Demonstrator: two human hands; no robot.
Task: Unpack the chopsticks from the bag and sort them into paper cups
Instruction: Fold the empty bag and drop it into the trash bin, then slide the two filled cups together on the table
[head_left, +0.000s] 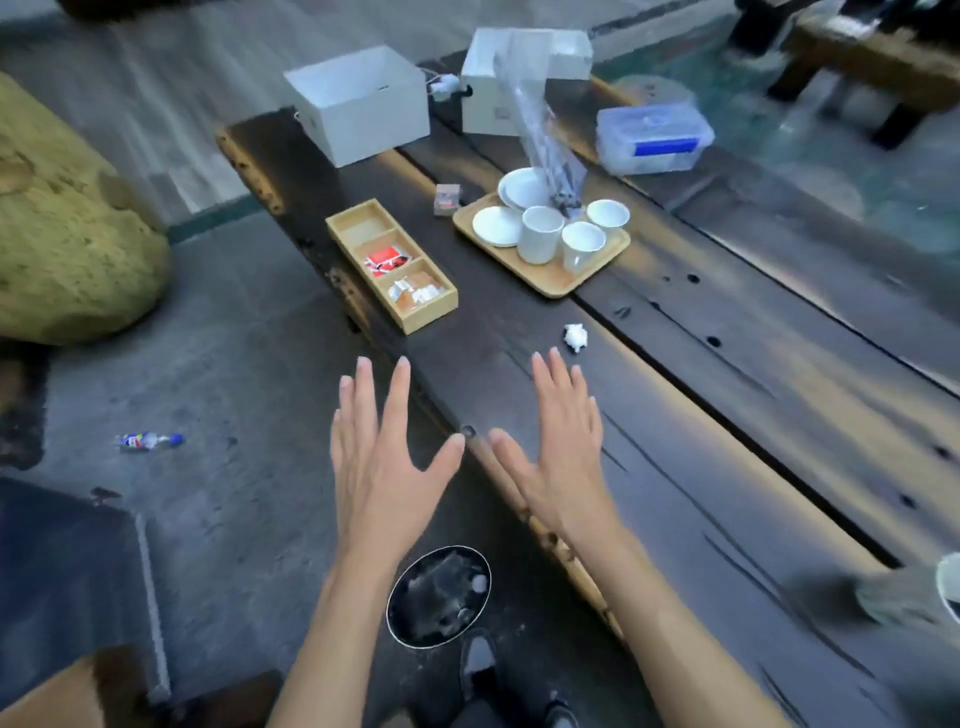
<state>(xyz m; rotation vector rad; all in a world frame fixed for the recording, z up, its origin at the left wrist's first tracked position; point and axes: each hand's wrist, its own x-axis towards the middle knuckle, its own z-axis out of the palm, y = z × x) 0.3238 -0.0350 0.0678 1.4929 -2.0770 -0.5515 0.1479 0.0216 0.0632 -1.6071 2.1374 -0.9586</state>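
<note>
A clear plastic bag of chopsticks (540, 130) stands tilted in one of the white paper cups on a wooden tray (550, 280) at the middle of the dark wooden table. Three white paper cups (540, 234) and some white saucers (496, 226) share the tray. My left hand (379, 457) and my right hand (561, 452) hover flat, palms down, fingers spread, near the table's front edge. Both hold nothing and are well short of the tray.
A wooden divided box (392, 265) with sachets lies left of the tray. Two white boxes (363, 104) and a clear lidded container (652, 137) stand at the back. A crumpled paper ball (575, 336) lies on the table. A round bin (439, 597) sits on the floor below.
</note>
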